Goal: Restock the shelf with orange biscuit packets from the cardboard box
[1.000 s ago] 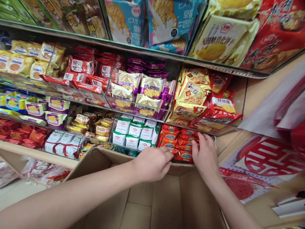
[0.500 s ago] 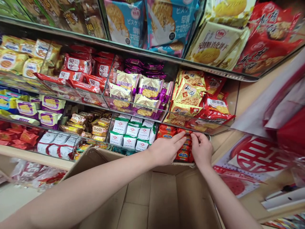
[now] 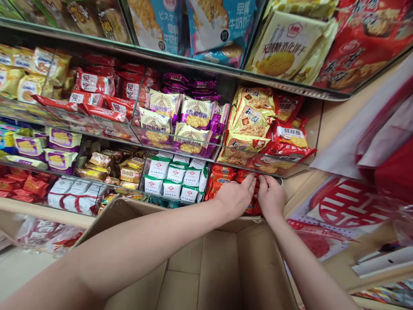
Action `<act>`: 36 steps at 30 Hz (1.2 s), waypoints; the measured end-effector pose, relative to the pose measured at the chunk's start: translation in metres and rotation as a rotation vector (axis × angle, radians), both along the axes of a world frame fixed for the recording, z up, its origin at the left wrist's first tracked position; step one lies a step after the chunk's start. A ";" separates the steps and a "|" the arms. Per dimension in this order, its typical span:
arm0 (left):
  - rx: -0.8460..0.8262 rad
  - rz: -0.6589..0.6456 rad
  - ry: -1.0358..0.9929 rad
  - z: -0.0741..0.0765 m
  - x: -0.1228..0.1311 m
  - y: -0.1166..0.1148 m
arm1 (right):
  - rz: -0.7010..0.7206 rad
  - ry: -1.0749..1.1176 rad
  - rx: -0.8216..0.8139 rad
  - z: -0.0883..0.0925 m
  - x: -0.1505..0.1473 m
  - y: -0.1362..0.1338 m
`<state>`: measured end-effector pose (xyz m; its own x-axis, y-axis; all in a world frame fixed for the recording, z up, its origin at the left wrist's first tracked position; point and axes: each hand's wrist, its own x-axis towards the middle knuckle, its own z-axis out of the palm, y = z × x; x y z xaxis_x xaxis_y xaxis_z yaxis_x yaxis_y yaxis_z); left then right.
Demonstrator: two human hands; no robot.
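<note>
Small red packets fill a clear bin at the lower right of the shelves, above the box edge. Both hands reach into this bin. My left hand lies over the packets, its fingers pressed together and their tips at the red wrappers. Close on its right, my right hand has its fingers curled in a pinch at the same packets. What either hand grips, if anything, is hidden by the fingers. Below the arms stands an open cardboard box, its bottom visible.
Green-and-white packets sit left of the red ones. Clear shelf fronts run above the hands, with yellow packets behind. A wooden side panel and hanging red-and-white decorations stand at the right.
The view has shifted slightly, and the shelves appear a little further left and up. My left hand has moved slightly over the red packets; the two hands' fingertips are closer together.
</note>
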<state>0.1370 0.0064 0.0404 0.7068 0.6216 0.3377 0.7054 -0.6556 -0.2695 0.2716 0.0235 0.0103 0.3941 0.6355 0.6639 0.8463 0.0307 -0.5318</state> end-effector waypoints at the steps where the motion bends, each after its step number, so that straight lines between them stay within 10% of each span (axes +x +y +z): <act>1: 0.003 0.009 0.001 0.000 0.001 0.000 | -0.008 -0.010 -0.016 0.001 0.000 0.000; 29: -0.100 0.091 0.035 0.012 0.004 0.003 | 0.183 0.009 -0.164 0.007 0.009 0.010; 36: -0.062 0.067 0.027 0.006 -0.001 0.002 | 0.088 -0.403 -0.328 0.015 0.008 -0.006</act>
<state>0.1360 0.0089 0.0469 0.6711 0.6869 0.2790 0.7414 -0.6230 -0.2494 0.2797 0.0174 0.0250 0.0840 0.8546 0.5125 0.9874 -0.0021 -0.1582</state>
